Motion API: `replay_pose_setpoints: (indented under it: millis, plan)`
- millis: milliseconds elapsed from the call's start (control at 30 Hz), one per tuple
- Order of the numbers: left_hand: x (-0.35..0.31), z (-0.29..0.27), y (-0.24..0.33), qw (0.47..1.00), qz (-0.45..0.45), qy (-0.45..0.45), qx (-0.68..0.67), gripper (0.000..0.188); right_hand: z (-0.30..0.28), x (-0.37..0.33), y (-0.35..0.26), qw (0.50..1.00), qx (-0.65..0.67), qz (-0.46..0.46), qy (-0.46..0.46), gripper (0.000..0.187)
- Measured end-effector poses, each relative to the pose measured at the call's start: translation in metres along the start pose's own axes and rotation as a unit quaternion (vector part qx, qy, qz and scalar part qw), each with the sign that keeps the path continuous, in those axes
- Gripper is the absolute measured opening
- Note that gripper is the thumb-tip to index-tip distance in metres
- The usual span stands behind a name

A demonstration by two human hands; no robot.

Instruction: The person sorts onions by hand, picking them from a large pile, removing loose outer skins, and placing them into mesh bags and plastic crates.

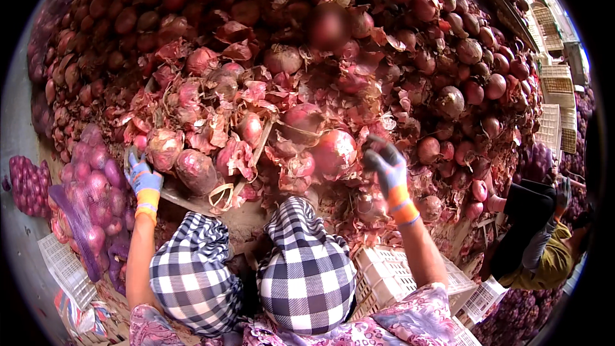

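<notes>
My left hand [143,176], in a blue-and-orange glove, grips the left rim of a shallow tray [186,202] in front of my knees. Red onions [197,170] and loose papery skins fill it. My right hand [387,165], gloved the same way, is raised over the heap with its fingers apart and nothing in them. Just left of its fingertips lies a large shiny red onion [336,152]. The fingertips of the right glove are dark and slightly blurred. My left fingers are partly hidden at the rim.
A large onion heap [448,99] rises ahead and to both sides. Full purple mesh sacks [96,198] stand at the left. White plastic crates [384,275] are beside my right leg, with more at the far right. Another person [544,250] sits at the right.
</notes>
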State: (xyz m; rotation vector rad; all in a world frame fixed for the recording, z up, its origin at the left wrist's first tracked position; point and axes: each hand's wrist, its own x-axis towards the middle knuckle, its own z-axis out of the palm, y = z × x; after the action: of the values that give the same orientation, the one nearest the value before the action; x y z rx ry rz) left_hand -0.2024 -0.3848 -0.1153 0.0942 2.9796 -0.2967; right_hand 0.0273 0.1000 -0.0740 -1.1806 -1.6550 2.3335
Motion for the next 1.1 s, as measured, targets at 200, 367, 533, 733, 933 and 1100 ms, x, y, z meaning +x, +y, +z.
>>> replay_pose_setpoints:
  millis: [200, 367, 533, 733, 933, 1100]
  plan:
    - [0.009, 0.007, -0.032, 0.966, 0.069, 0.084, -0.236, 0.043, 0.003, 0.150, -0.007, 0.894, -0.408, -0.125, 0.133, 0.063]
    - [0.005, -0.055, -0.005, 0.899, 0.082, 0.150, -0.404, 0.038, 0.062, 0.197, -0.017, 0.773, -0.580, 0.032, 0.254, 0.077]
    - [0.005, -0.113, 0.089, 0.804, 0.221, 0.031, -0.551, 0.034, 0.008, 0.195, -0.028, 0.984, -0.157, 0.017, 0.085, 0.060]
    - [-0.015, -0.142, 0.224, 0.691, 0.193, -0.383, -0.581, 0.056, 0.068, 0.095, -0.029, 0.979, 0.115, 0.020, -0.165, 0.042]
    - [-0.026, -0.139, 0.244, 0.618, 0.121, -0.319, -0.708, 0.054, 0.144, 0.041, -0.022, 0.973, 0.170, 0.025, -0.151, 0.020]
    - [-0.021, -0.108, 0.214, 0.461, 0.013, -0.259, -0.848, 0.042, 0.127, 0.012, 0.018, 0.946, -0.143, -0.171, -0.236, 0.019]
